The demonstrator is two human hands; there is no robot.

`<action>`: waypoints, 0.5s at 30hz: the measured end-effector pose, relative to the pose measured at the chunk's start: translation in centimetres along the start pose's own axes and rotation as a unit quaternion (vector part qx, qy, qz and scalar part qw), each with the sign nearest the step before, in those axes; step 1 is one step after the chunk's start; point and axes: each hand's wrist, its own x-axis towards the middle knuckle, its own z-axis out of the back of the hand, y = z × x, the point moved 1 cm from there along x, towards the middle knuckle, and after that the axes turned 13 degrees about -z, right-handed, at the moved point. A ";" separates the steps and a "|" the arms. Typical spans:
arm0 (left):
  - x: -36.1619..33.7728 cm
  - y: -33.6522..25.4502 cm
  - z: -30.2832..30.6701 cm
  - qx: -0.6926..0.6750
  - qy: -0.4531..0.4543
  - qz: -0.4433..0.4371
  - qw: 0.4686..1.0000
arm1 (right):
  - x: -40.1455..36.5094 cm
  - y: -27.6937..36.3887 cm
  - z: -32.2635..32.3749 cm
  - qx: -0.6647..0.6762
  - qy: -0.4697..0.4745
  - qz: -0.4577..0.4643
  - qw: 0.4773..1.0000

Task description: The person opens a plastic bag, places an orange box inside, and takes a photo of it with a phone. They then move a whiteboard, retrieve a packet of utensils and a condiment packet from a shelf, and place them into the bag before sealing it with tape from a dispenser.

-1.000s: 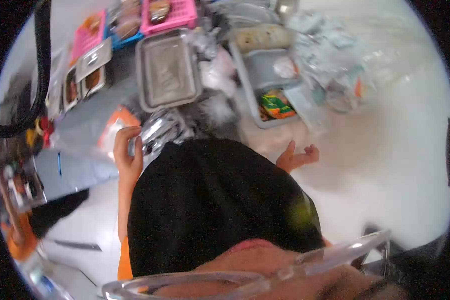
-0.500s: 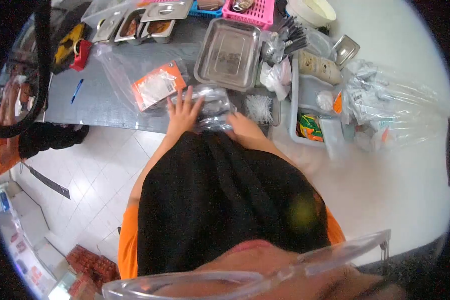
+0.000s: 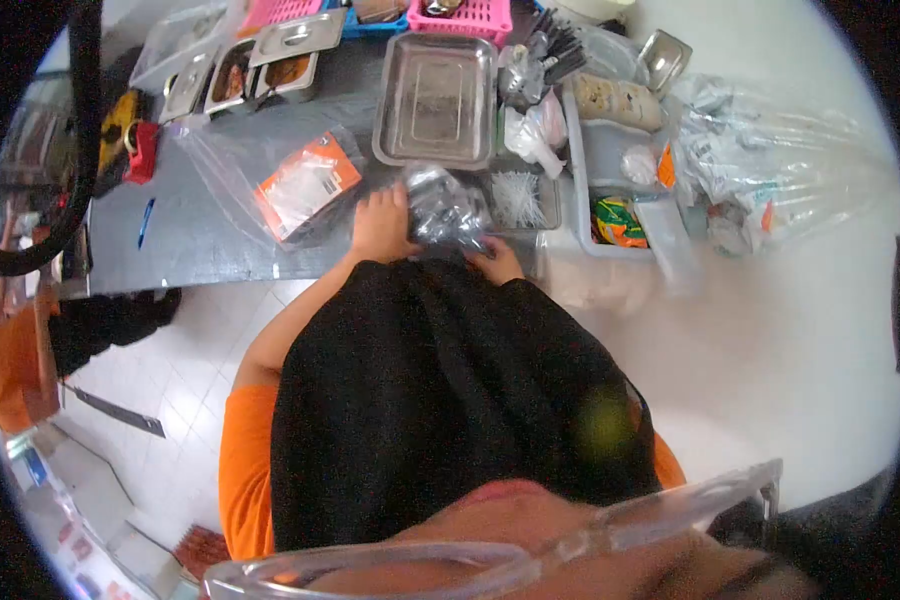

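Observation:
A shiny clear plastic bag with dark contents (image 3: 442,208) lies at the table's front edge, between my hands. My left hand (image 3: 382,222) is at the bag's left side, its fingers bent and close together against the plastic. At the lower right corner of the bag, my right hand (image 3: 495,260) pinches the plastic. An orange and white box (image 3: 310,185) in clear plastic lies to the left. Behind the bag sits a rectangular metal tray (image 3: 436,100), and a small tray of white sticks (image 3: 517,198) is to its right.
Metal food containers (image 3: 288,75), a red tape dispenser (image 3: 141,152) and a blue pen (image 3: 146,223) are at the left. A grey bin (image 3: 582,170) with packets and a large clear bag (image 3: 760,180) are at the right. Another person's orange sleeve (image 3: 20,370) shows at far left.
My left hand has gone from spread flat on the bag to bent at its left side. The bag looks more bunched up, and the view has shifted slightly.

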 end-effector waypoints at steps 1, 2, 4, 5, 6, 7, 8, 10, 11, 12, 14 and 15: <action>0.1 0.2 0.2 -0.056 0.021 0.032 0.998 | -0.8 1.3 -0.2 0.104 0.037 -0.106 0.988; 0.1 0.4 0.4 -0.054 0.023 0.018 0.998 | -1.5 2.2 -0.4 0.113 0.026 -0.106 0.988; 0.0 1.0 0.2 -0.068 -0.014 0.030 0.997 | -2.7 3.6 -0.6 -0.102 -0.013 -0.059 0.993; 0.1 1.5 -0.1 -0.067 -0.012 0.019 0.997 | -3.0 3.9 -0.6 -0.095 -0.022 -0.061 0.993; 0.1 2.0 -0.3 -0.106 0.015 0.022 0.994 | -3.6 4.1 -0.7 -0.129 -0.036 -0.038 0.990; 0.0 2.4 -0.6 -0.145 0.042 0.026 0.988 | -4.1 4.5 -0.7 -0.164 -0.049 -0.014 0.985; 0.0 2.6 -0.7 -0.143 0.044 0.020 0.989 | -4.8 4.9 -0.4 -0.160 -0.054 -0.016 0.986; 0.0 2.7 -0.5 -0.092 0.070 -0.011 0.993 | -7.3 7.3 1.4 -0.275 -0.134 0.056 0.950; -0.1 3.0 -0.4 -0.092 0.067 -0.013 0.993 | -8.5 8.2 2.3 -0.276 -0.153 0.056 0.947; -0.2 3.2 -0.2 -0.009 -0.007 -0.068 0.998 | -9.9 8.9 3.3 -0.277 -0.172 0.055 0.944; 0.0 3.7 -0.8 0.056 -0.054 -0.120 0.990 | -12.2 10.6 5.2 -0.232 -0.176 0.009 0.957; -0.1 3.7 -0.4 0.054 -0.059 -0.120 0.990 | -13.0 11.6 6.0 -0.235 -0.179 0.011 0.955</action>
